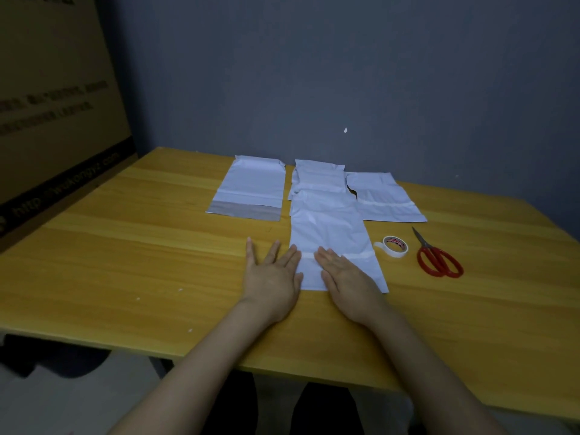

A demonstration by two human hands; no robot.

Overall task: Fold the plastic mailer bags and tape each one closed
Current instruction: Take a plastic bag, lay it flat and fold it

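A white plastic mailer bag (329, 233) lies flat and lengthwise on the wooden table (141, 246) in front of me. My right hand (348, 277) rests flat on its near end, fingers straight. My left hand (271, 274) lies flat with spread fingers mostly on the table, its inner fingers touching the bag's left edge. Three more white mailer bags lie behind: one at the left (251, 189) with a grey strip, one in the middle (318, 177), one at the right (383, 199). A roll of white tape (394, 246) sits right of the near bag.
Red-handled scissors (436, 255) lie right of the tape roll. A large cardboard box (56, 105) stands against the table's left side. A grey wall (345, 73) rises behind the table. Small white scraps dot the table's near left part.
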